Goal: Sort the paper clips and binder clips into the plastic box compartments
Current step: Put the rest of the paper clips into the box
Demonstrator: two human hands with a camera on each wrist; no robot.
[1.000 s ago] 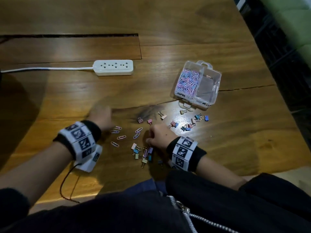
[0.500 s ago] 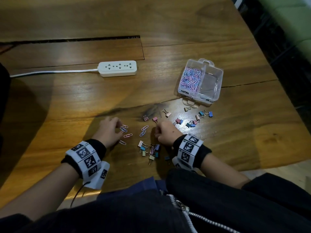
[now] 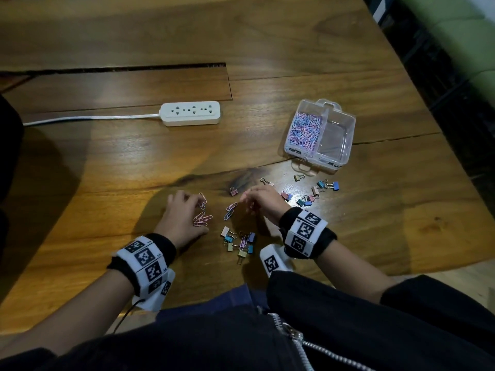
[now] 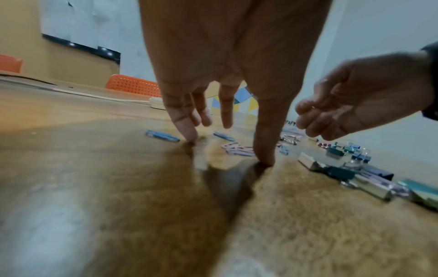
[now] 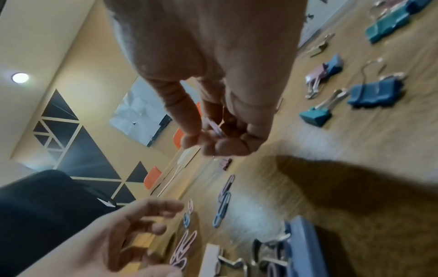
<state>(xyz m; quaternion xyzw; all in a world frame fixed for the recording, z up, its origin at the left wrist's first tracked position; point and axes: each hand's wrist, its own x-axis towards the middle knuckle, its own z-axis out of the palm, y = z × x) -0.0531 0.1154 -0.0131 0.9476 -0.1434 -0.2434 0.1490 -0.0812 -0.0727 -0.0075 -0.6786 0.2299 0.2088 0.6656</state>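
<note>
Pink paper clips (image 3: 202,220) lie beside the left hand's (image 3: 182,215) fingertips; a pale pink one (image 5: 217,129) sits inside the right hand's (image 5: 213,105) pinch, blue and teal binder clips (image 3: 328,185) beyond.

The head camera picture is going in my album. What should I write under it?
Two hands, left and right, gather loose paper clips beside a half-filled plastic box.

This looks like an office or meeting room. A broad wooden table (image 3: 267,44) with a long cable slot cut into it carries a white power strip (image 3: 190,113) near that slot. Beyond the table stand orange perforated plastic chairs (image 4: 132,85), and the beige wall behind them bears a pattern of dark triangles (image 5: 78,150), a pale board (image 5: 140,116) and a recessed ceiling light (image 5: 20,77).
</note>
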